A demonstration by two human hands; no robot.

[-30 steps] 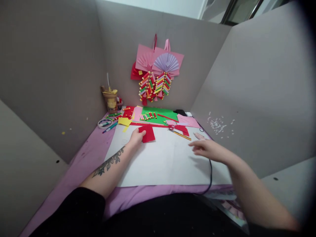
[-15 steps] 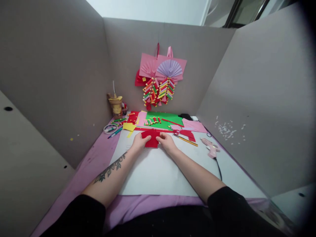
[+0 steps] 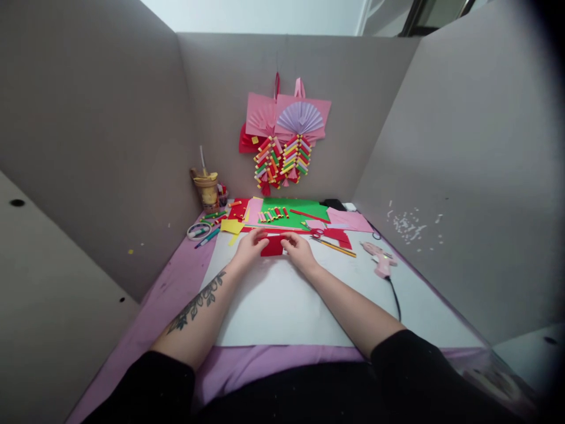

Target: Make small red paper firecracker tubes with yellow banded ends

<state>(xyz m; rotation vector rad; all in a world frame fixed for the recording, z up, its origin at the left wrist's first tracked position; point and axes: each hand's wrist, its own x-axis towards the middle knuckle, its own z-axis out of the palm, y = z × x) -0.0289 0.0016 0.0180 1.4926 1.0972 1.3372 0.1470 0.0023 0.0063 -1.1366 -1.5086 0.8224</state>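
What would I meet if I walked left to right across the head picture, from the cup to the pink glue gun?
Cup → yellow paper → left hand → red paper held between the hands → right hand → thin yellow stick, like a pencil → pink glue gun.

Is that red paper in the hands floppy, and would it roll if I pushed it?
The red paper would probably feel light, since it looks small and thin. It may bend easily, though it looks fairly flat between the left hand and right hand. Its straight edges suggest sliding, not rolling.
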